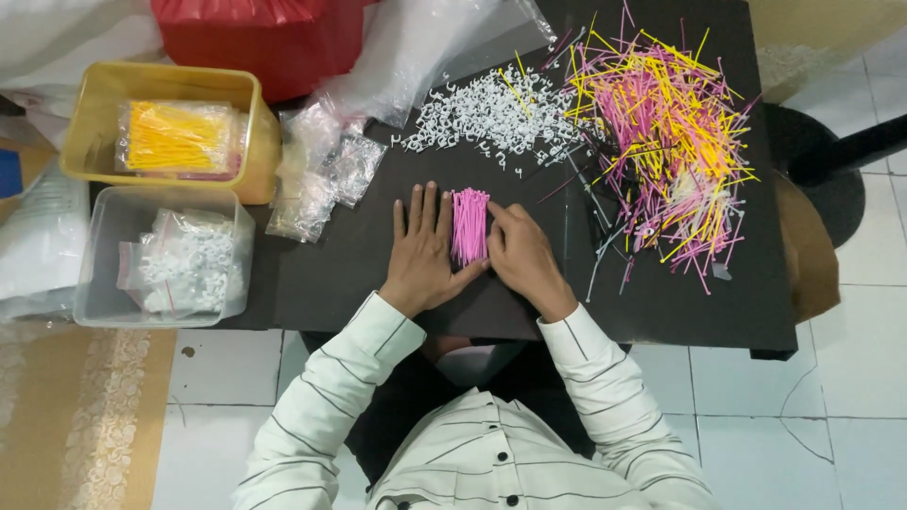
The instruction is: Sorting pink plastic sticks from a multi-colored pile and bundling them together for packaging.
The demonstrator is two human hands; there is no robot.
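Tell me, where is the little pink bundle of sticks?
The pink bundle lies mid-table on the black table, squeezed between the left hand and right hand.

bright, even overhead light | soft faint shadows | sharp, no blur
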